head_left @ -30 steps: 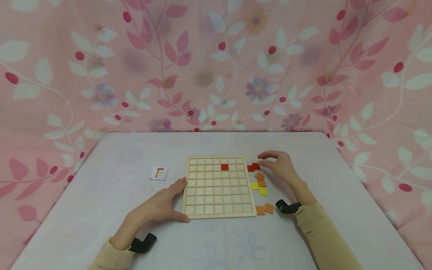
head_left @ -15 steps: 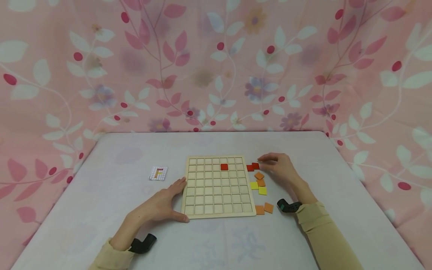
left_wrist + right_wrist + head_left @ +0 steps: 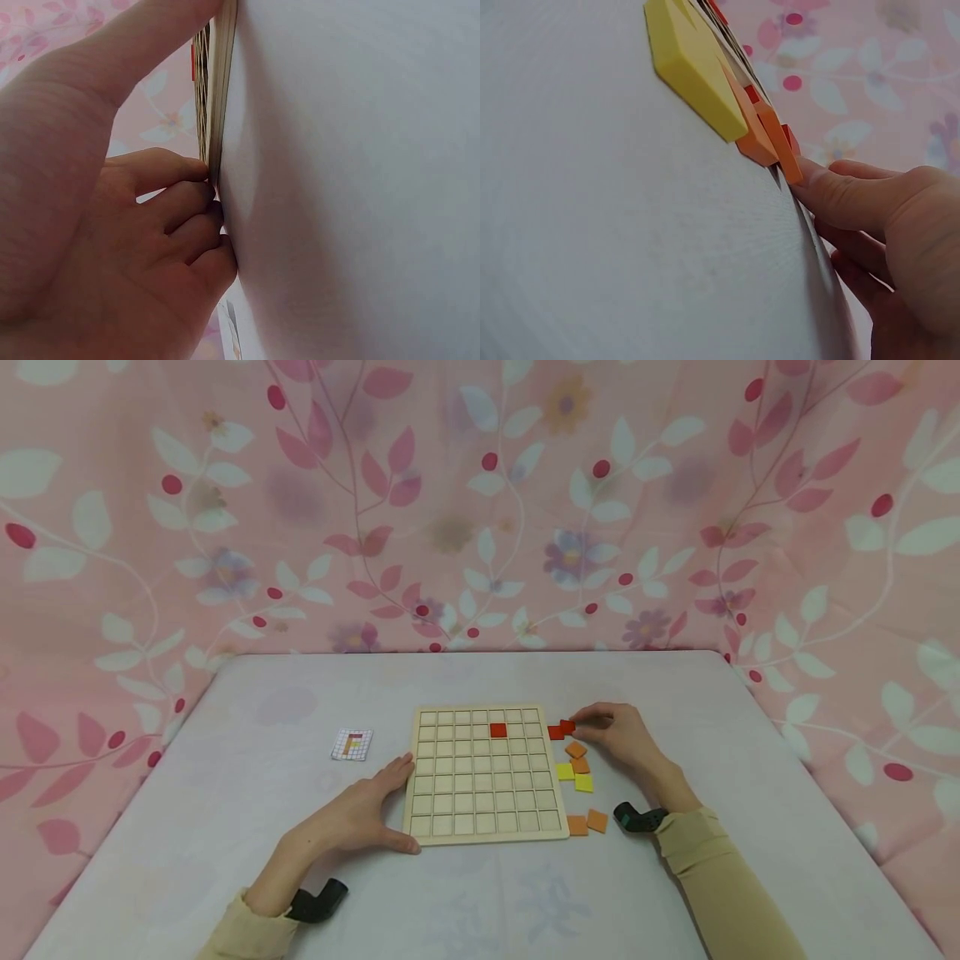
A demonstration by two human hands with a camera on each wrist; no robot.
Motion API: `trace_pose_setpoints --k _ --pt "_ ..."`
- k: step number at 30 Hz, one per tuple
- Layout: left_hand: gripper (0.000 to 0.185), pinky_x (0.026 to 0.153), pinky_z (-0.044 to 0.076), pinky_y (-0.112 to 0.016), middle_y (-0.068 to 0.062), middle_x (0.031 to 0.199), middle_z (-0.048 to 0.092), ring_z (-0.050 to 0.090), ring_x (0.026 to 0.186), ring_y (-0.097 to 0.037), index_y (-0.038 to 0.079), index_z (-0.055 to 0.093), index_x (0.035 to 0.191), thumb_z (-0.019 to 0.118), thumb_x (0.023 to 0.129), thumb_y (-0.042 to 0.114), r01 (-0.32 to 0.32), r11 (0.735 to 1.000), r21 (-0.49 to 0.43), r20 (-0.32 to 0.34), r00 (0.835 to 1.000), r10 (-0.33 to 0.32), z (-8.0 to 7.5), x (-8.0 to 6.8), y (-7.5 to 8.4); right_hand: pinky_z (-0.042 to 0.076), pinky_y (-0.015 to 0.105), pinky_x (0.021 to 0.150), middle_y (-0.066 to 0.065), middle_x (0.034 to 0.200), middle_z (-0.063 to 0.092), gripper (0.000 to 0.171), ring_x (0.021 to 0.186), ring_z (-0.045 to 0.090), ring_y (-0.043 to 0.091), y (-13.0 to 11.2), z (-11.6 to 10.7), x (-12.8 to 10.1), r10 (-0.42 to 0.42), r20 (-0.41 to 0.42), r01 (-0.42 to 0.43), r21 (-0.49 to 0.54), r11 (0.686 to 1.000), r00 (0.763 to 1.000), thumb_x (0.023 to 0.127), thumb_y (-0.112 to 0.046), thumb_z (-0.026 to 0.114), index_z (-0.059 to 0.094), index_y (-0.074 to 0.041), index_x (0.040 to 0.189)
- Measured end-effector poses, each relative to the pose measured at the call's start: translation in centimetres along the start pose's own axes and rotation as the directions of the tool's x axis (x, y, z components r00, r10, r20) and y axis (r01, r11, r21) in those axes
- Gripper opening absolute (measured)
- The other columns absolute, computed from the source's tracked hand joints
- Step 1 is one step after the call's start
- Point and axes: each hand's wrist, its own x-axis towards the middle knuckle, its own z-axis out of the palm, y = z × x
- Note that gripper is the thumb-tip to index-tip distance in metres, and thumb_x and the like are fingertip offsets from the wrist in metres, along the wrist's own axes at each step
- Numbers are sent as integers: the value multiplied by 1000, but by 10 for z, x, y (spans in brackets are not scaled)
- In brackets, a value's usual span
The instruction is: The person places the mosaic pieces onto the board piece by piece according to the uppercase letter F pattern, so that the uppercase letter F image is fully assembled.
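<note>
"What's out to the left?"

"A pattern card [image 3: 352, 745], on the worktop [image 3: 480, 893] beyond the left grip [image 3: 358, 814]. That grip is loosely spread, fingers and thumb against the left edge of the grid board [image 3: 454, 778]. Across the board from it, a placed red tile [image 3: 498, 730] sits in a cell."

"Further right?"

"Yellow tiles [image 3: 583, 783] and orange tiles [image 3: 576, 749] on the near side of the right grip [image 3: 618, 735]; the inner red tile [image 3: 555, 732] and outer red tile [image 3: 567, 727] left of it."

"What's new?"

"A second ago its thumb and forefinger were parted; now they pinch the outer one's edge. So another red is held, seemingly not yet lifted."
</note>
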Motion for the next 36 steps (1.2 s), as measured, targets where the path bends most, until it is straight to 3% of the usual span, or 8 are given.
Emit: trace_pose_setpoints --k 14,36 --pt "120 109 23 -56 -1 157 17 16 143 -24 11 26 149 80 55 63 10 1000 3 1 1000 -10 1 1 0 43 44 95 -2 106 66 23 105 56 19 1 2 0 -67 -10 65 -118 991 998 80 -27 75 70 -20 102" --pt "120 109 23 -56 0 157 17 16 143 -24 11 25 149 80 55 63 11 1000 2 4 1000 -11 0 1 0 45 44 93 1 104 69 28 103 59 21 1 0 -1 -48 -53 43 -88 995 997 78 -30 76 71 -16 102"
